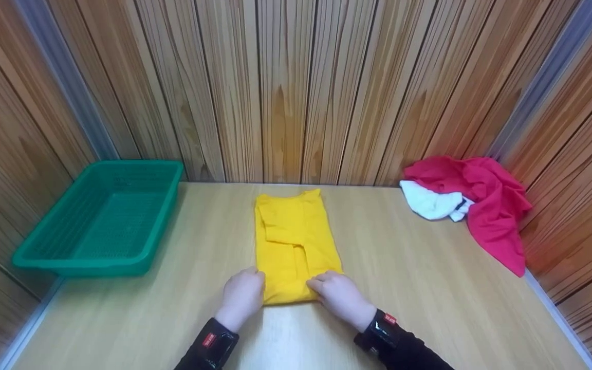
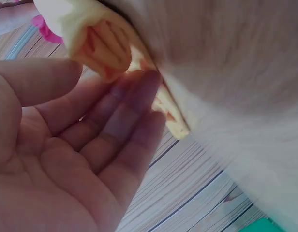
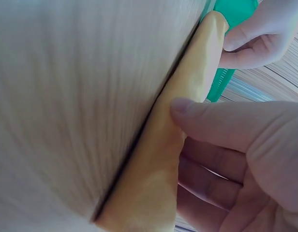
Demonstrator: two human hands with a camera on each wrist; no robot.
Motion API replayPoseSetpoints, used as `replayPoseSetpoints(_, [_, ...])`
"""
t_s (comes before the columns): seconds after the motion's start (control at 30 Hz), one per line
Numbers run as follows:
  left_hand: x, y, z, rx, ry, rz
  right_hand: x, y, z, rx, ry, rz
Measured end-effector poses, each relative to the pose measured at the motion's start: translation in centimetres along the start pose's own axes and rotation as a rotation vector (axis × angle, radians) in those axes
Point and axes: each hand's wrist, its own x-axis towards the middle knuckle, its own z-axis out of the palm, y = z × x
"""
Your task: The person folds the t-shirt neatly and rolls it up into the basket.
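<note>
A yellow shirt [image 1: 285, 221] lies on the table as a long narrow strip, a sleeve folded across its upper part and its near edge turned over into a thick fold. My left hand [image 1: 244, 292] holds the left end of that fold; the left wrist view shows the open layers of its end [image 2: 103, 48] between thumb and fingers. On the right part of the fold is my right hand [image 1: 338, 294]. In the right wrist view its thumb [image 3: 187, 108] presses the yellow cloth [image 3: 163, 140] while the other fingers lie behind it.
A green plastic basket [image 1: 144, 259] stands at the left by the wall. In the back right corner lie a crumpled red cloth [image 1: 499, 205] and a white cloth [image 1: 429, 201] with a dark patch. Wood-patterned walls [image 1: 285, 92] enclose the table [image 1: 393, 246] at the back and sides.
</note>
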Motion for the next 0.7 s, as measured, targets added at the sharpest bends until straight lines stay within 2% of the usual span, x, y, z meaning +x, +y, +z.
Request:
replayPoseSetpoints(0.23, [0.1, 1.3, -0.7, 0.042, 0.092, 0.057, 0.1, 0.2, 0.0, 0.011, -0.005, 0.004])
replayPoseSetpoints(0.47, [-0.4, 2.3, 0.3, 0.106, 0.042, 0.121, 0.0, 0.3, -0.2, 0.016, -0.027, 0.034])
replayPoseSetpoints(0.7, [-0.8, 2.6, 0.7, 0.181, 0.025, 0.107, 0.0, 0.2, -0.3, 0.013, -0.03, 0.026])
